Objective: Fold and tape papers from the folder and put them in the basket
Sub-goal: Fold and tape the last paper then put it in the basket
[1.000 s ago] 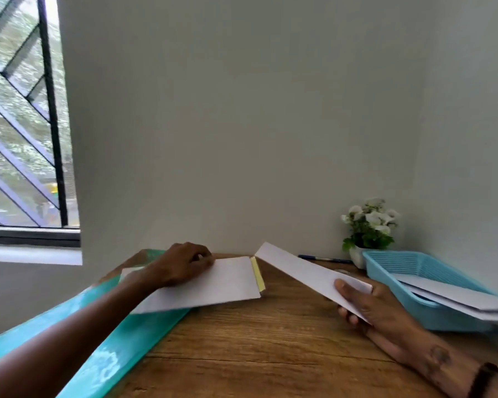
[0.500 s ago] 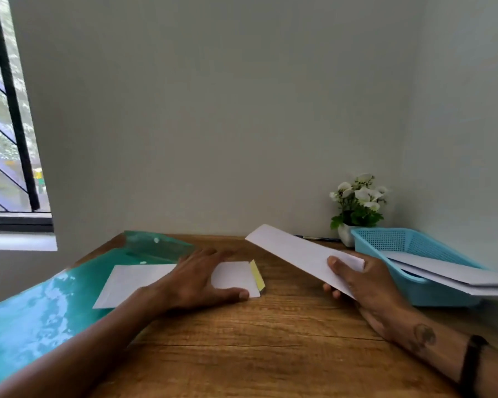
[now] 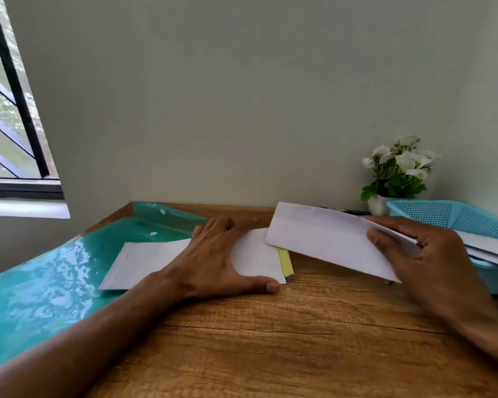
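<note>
Head view. Wooden desk [image 3: 270, 340] set into a corner of plain walls, barred window [image 3: 12, 110] at far left.

Left hand [image 3: 213, 259] lay flat, fingers straight and spread, thumb stretched along the near edge, pressing down on a folded white paper [image 3: 144, 259]. That paper lay half on the teal plastic folder [image 3: 55, 282] and half on the bare wood, long side running left to right, flat and smooth, a faint crease line near its left end. A yellow strip [image 3: 285, 261] showed along its right end, with a dark edge at the lower corner; whether tape or backing, cannot tell.

Right hand [image 3: 423, 254] held a second folded paper [image 3: 322, 239] clear of the desk, grip pinching its right end, thumb on top, fingers curled beneath. Second paper long and narrow, white, doubled over so the layered edges showed at the pinched end, tilted with its left end higher and overlapping the right end of the paper below.

Glossy folder covered the left part of the desk, its flap open toward the wall. Light blue mesh basket [image 3: 431, 216] stood at the right edge behind the right hand, with white folded sheets [image 3: 489, 248] already lying in it and jutting over its near rim. Small white pot of white flowers [image 3: 397, 170] stood just beside the basket, against the wall.
</note>
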`<state>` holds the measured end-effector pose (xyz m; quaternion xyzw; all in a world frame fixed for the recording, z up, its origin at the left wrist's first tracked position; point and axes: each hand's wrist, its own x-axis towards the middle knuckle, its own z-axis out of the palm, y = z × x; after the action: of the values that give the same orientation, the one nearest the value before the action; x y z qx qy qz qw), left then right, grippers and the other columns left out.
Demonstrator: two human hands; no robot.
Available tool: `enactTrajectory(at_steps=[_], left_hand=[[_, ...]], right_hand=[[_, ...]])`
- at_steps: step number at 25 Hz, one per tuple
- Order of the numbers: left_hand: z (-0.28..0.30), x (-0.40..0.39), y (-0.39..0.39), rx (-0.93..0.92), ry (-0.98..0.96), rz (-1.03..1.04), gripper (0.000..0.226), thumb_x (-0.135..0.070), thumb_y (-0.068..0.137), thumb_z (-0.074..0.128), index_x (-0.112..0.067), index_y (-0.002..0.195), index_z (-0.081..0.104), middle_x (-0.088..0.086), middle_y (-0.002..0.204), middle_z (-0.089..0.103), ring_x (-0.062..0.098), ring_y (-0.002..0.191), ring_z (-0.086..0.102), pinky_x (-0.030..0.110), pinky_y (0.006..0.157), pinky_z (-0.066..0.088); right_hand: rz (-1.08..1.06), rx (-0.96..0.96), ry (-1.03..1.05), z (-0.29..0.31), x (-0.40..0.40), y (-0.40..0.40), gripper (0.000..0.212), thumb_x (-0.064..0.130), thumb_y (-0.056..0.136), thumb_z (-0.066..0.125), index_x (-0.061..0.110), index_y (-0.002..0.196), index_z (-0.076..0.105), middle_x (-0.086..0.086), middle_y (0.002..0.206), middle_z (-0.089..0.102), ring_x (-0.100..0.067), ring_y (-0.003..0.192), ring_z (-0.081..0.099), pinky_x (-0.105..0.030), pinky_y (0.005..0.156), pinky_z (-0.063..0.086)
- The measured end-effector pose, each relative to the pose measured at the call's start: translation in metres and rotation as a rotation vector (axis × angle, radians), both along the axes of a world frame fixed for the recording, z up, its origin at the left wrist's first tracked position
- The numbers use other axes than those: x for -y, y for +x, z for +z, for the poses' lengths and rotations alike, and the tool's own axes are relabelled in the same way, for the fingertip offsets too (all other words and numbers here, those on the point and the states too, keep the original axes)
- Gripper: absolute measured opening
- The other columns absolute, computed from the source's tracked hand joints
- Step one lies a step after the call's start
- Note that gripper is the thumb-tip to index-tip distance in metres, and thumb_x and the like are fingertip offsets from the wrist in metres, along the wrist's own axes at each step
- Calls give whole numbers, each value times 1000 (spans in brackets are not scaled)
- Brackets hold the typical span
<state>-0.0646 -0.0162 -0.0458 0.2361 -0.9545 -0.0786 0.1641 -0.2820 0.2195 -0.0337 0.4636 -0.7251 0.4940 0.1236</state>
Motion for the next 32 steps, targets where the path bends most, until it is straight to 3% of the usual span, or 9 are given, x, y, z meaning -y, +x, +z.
enactTrajectory(at_steps=[2, 4, 6, 8, 14, 17, 24, 29, 32], left_hand=[[0, 1, 0, -74, 3, 21, 91, -89, 76, 50, -42, 153, 37, -20, 129, 38, 6, 117, 37, 36, 108, 37], [0, 6, 1, -230, 30, 36, 62, -72, 93, 47, -34, 141, 57, -14, 131, 57, 7, 116, 53, 34, 105, 47], [-1, 14, 1, -397, 59, 46, 36, -50, 103, 51, -28, 121, 73, -12, 116, 72, 3, 101, 66, 16, 86, 52], [-2, 17, 2, -471, 68, 67, 27, -40, 104, 55, -26, 110, 78, -17, 101, 73, -7, 88, 65, 2, 70, 44], [1, 18, 4, -584, 17, 72, 27, -40, 102, 60, -22, 105, 80, -13, 97, 76, -8, 86, 65, 0, 70, 44], [7, 19, 6, -619, 1, 70, 27, -41, 101, 61, -22, 106, 80, -11, 99, 77, -2, 87, 69, 13, 78, 53], [20, 18, 9, -666, 35, 123, 26, -41, 100, 62, -24, 107, 80, -12, 99, 76, 1, 89, 68, 11, 75, 49], [22, 18, 10, -683, 54, 134, 23, -42, 99, 63, -27, 106, 79, -15, 95, 72, -6, 87, 65, 12, 74, 50], [22, 20, 12, -683, 53, 136, 22, -41, 99, 64, -27, 107, 79, -15, 96, 74, -5, 87, 66, 15, 77, 54]], right_hand=[[-24, -16, -20, -1, -1, -3, 32, 31, 93, 69, 40, 123, 62, 39, 109, 48, 34, 96, 46, -14, 73, 39], [-33, -21, -37, -1, -2, -5, 34, 34, 92, 68, 39, 125, 62, 35, 111, 50, 28, 94, 48, -15, 71, 40], [-34, -54, -44, -2, -1, -5, 35, 35, 92, 67, 37, 127, 62, 32, 116, 53, 18, 90, 51, -15, 71, 40], [-45, -102, -52, -3, -1, -5, 37, 34, 92, 67, 35, 128, 61, 19, 123, 56, 9, 88, 49, -13, 72, 40], [-53, -128, -105, -2, -3, -7, 38, 34, 91, 64, 33, 128, 59, 9, 124, 58, -13, 108, 53, -14, 75, 40], [-58, -128, -131, -1, -3, -7, 38, 33, 89, 65, 32, 126, 57, 6, 122, 58, -19, 109, 54, -14, 75, 38], [-17, -135, -108, -4, -4, -1, 40, 35, 88, 65, 34, 128, 60, 10, 126, 58, -12, 108, 55, -15, 73, 41], [86, 30, -101, 5, -3, 10, 28, 42, 81, 67, 56, 104, 60, 38, 109, 50, 34, 97, 47, -17, 71, 40], [114, 174, 9, 3, -1, 0, 25, 46, 76, 71, 52, 100, 69, 33, 108, 57, 7, 99, 58, -24, 68, 44]])
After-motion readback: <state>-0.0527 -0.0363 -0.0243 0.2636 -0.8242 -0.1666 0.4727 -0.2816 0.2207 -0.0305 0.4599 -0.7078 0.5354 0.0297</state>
